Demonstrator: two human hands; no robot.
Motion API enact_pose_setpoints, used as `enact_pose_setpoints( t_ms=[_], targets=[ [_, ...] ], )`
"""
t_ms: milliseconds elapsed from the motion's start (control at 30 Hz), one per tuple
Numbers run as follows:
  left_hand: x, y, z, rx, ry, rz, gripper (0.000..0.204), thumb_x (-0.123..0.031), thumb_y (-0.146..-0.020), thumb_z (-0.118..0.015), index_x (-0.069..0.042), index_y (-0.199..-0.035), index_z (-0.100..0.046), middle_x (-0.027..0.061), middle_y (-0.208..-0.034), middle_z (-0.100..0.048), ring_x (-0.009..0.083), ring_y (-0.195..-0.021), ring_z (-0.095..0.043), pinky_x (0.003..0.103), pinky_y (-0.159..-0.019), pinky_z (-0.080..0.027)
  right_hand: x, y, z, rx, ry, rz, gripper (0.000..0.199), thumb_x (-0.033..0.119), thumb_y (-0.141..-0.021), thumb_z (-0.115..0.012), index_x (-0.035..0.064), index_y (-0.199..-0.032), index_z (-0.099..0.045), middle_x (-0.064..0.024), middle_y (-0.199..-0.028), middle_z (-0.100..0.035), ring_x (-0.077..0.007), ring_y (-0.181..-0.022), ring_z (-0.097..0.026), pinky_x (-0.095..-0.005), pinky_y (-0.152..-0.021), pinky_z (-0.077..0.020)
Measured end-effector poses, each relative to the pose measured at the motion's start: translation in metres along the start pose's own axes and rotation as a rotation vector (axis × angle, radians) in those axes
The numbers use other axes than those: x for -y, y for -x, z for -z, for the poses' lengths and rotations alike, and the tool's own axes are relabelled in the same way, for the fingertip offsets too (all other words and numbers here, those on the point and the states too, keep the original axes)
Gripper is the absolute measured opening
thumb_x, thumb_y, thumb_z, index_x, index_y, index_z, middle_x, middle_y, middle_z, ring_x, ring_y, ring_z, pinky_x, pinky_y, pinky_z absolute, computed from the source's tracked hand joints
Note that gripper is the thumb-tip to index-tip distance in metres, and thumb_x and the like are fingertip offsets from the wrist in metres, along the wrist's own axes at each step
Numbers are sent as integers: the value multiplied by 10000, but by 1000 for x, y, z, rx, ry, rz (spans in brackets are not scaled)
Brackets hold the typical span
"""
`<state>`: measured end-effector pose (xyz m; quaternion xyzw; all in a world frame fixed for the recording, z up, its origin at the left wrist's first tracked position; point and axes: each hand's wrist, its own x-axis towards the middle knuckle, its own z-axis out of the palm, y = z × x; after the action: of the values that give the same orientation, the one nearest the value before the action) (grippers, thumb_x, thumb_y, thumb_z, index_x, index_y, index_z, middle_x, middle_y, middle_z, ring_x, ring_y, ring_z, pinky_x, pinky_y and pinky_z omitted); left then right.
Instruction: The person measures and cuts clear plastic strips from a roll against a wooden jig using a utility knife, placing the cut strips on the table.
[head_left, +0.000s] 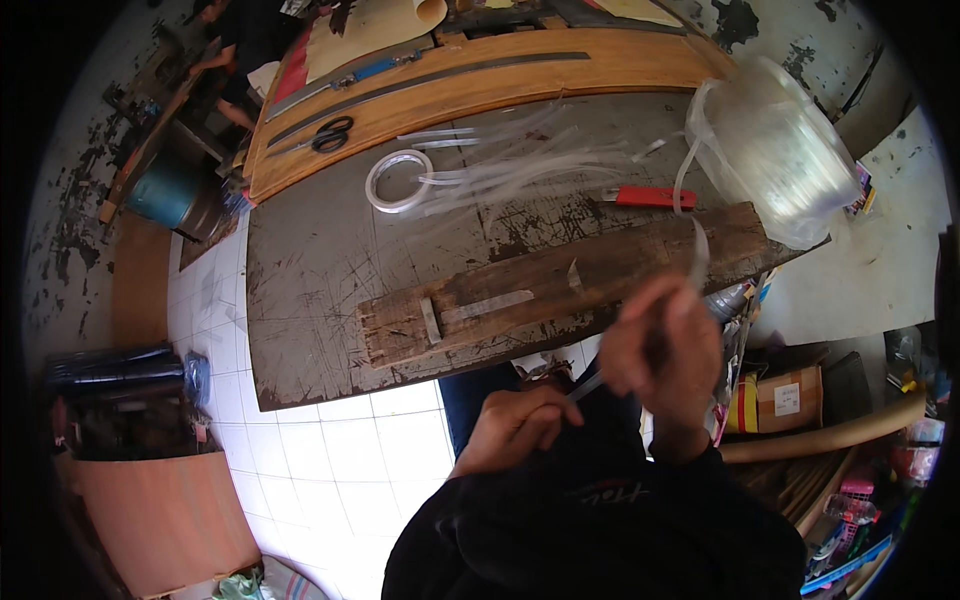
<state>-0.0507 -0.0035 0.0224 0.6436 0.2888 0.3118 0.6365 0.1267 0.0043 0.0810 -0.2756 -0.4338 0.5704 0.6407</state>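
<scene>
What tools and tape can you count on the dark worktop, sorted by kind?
Scissors: 1
Red-handled knife: 1
Roll of clear tape: 1
Large spool of clear strip: 1
Wooden block: 1
Total: 5

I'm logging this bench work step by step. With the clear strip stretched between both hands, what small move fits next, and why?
Probably lower the strip onto the wooden block. The left hand pinches one end and the right hand grips further along, just in front of the block, while cut clear strips lie on the worktable beyond.
</scene>
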Motion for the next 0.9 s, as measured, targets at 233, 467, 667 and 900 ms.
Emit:
enact_pose_setpoints(
  t_ms=[233,467,667,900],
  targets=[
    [-8,36,50,-184,-314,-195,96,-84,-817,-635,-4,-765,-641,68,-662,-634,125,-456,-566,231,-444,-440,66,10,141,-320,-56,360,261,194,-982,-376,-40,-1056,-462,13,-633,-408,-21,-463,-310,-152,-461,-309],
    [-39,-22,29,-328,-892,-388,130,-139,-769,-672,-50,-699,-610,33,-642,-614,175,-564,-607,303,-490,-469,46,-3,135,-837,2056,457,466,276,-921,-502,12,-1296,-418,-233,-1229,-469,-322,-1208,-417,-417,-987,-328],
    [-37,-48,21,-218,-1093,-401,183,-177,-731,-712,-62,-778,-579,50,-680,-616,221,-592,-602,326,-541,-459,3,-36,24,446,1023,-113,434,136,-817,-618,27,-1217,-489,-161,-1050,-599,-278,-977,-594,-338,-831,-457],
    [5,-33,2,-831,-1393,-239,339,-233,-790,-638,-79,-1088,-584,99,-1165,-542,163,-971,-577,537,-955,-313,-18,-66,38,325,1167,-230,82,93,-796,-590,21,-831,-608,-100,-727,-643,-195,-583,-608,-282,-521,-428]
  ],
)
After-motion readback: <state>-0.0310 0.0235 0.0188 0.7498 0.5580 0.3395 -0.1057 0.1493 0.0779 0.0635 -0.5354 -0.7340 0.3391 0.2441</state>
